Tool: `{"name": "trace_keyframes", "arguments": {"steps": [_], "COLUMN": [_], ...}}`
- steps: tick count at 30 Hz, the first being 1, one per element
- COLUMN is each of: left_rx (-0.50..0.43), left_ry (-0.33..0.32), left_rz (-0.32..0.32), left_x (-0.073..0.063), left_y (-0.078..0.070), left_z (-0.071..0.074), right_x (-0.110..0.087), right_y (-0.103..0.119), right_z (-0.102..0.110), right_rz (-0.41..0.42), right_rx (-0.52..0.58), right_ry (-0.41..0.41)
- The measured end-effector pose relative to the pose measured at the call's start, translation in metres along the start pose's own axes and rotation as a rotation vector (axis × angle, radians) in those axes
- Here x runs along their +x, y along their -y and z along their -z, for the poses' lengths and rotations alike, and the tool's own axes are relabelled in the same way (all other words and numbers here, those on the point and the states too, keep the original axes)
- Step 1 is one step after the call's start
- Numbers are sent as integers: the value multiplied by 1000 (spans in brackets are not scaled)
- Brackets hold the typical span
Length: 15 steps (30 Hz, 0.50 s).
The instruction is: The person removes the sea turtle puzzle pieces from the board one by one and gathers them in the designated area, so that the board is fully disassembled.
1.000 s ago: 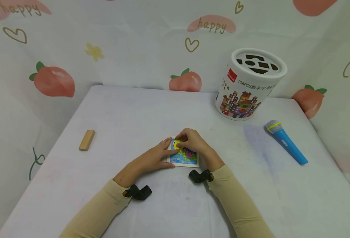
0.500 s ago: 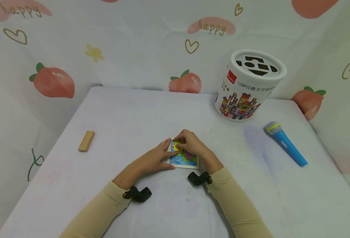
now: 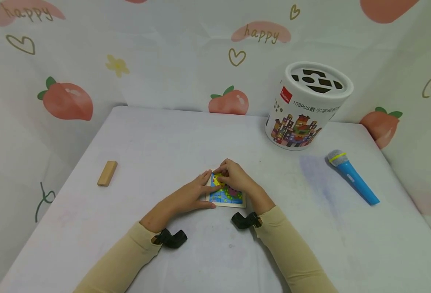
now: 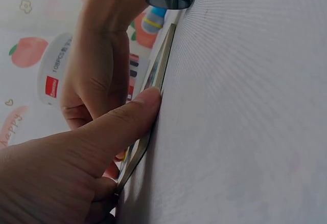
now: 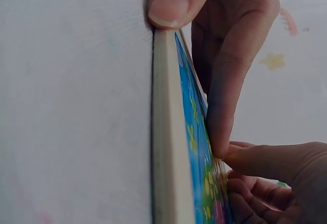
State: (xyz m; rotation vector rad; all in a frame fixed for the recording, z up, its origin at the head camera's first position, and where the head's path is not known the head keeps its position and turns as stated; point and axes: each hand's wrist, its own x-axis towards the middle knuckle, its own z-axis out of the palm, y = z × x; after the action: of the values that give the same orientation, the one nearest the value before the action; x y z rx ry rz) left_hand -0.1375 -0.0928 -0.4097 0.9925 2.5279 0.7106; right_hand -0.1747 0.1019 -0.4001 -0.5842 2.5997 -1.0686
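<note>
So the little picture puzzle (image 3: pixel 225 198) lies on the white table (image 3: pixel 164 138), between the person's two hands, with a pale frame (image 5: pixel 166 132) round a blue scene. The left hand (image 3: pixel 189 195) is spread out fairly straight at its left side, thumb against the near edge and index finger on the face. The right hand (image 3: pixel 239 177) is bent over the top, thumb and fingertips down by the yellow bit; can't tell if they're actually pinching a piece. Both sleeves (image 3: pixel 286 248) are beige, with a black gadget at each wrist. Further out there's a wooden block (image 3: pixel 107 173) off to the left, a blue toy mic (image 3: pixel 352 177) to the right, and a big white tub (image 3: pixel 303 110) standing behind, near the peach-print backdrop (image 3: pixel 171 44).
</note>
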Motion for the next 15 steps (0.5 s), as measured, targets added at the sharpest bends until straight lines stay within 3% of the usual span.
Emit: {"name": "trace_keyframes", "arguments": {"steps": [15], "left_rx": [-2], "left_ry": [-6], "left_rz": [2], "left_x": [0], "left_y": [0], "left_z": [1], "right_x": [6], "right_y": [4], "right_z": [-5], "right_rz": [-82], "right_rx": [36], "right_ry": [-65]}}
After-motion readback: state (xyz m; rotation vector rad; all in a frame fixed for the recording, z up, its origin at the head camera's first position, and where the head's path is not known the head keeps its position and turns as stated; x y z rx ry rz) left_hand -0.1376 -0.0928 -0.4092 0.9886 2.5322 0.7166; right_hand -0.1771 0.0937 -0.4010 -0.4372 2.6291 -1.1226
